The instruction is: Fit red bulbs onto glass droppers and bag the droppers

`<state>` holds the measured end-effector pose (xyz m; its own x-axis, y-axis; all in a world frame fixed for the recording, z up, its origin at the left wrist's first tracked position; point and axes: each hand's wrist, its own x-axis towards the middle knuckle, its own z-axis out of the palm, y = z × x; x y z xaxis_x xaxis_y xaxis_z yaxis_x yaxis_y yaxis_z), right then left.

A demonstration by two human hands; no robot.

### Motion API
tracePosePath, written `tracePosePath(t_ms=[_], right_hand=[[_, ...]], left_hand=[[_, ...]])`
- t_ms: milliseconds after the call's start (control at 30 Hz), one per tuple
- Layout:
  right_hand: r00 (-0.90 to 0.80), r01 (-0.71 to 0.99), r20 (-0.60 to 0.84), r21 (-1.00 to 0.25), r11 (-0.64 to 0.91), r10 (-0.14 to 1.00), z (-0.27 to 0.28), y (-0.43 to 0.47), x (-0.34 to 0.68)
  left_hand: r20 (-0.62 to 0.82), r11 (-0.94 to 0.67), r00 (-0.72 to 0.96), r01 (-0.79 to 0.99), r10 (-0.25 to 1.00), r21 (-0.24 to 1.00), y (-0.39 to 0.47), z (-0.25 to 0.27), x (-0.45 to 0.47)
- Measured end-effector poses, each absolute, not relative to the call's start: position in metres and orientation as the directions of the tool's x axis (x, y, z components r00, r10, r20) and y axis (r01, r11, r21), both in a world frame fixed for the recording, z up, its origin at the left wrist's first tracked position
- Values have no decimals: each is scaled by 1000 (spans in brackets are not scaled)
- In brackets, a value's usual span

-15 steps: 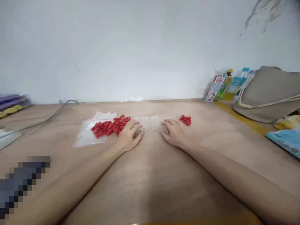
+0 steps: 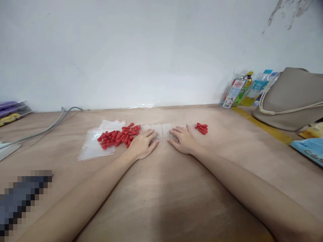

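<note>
The left hand (image 2: 143, 144) and the right hand (image 2: 185, 141) lie with their fingertips on a row of clear tubes (image 2: 163, 131) in the middle of the table (image 2: 156, 191). Each grip is wide, with the thumb apart from the fingers along the near edge of the row; I cannot tell whether any single tube is pinched. A gap showing bare tubes separates the two hands.

At the left end of the row is a large pile of red bulbs (image 2: 117, 137), just beside the left hand. Part of this pile lies on top of a flat clear bag (image 2: 93, 148); a second bag (image 2: 113, 124) shows beyond it, on the far side. At the right end, just past the right hand, is a small red bunch (image 2: 202, 128).

On the far right a carton (image 2: 234, 92) leans by the wall (image 2: 126, 50), next to a tilted bottle (image 2: 257, 85) with a blue cap and yellow liquid low inside. A beige bag (image 2: 292, 97) stands right of them; its contents are hidden. Nearer on the right lies a blue packet (image 2: 309, 151). On the far left, a clear packet (image 2: 13, 109) holds purple and yellow things, with a grey cable (image 2: 47, 127) nearby.
</note>
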<state>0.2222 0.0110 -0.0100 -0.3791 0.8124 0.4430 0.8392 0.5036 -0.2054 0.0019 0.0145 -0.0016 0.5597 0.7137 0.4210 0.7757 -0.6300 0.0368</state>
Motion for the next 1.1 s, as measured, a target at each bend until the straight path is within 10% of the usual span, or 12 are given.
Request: tracePosePath(t_ms=[367,600,833,1100], right_hand=[[-254,830,636,-242,502,728,-12,12,228],[197,910,586,-408,76,786,2,42,277],[374,859,358,-481,-175,855,-6,58,317],[292,876,349,-472,-103,891,-15,64,321]], left_hand=[[594,-598,432,795,679,105,16,-1,10],[415,-169,10,922,910,348,39,14,28],[299,-32,-40,972,953,234,48,21,45],[307,-17,-26,991,951,136,50,23,52]])
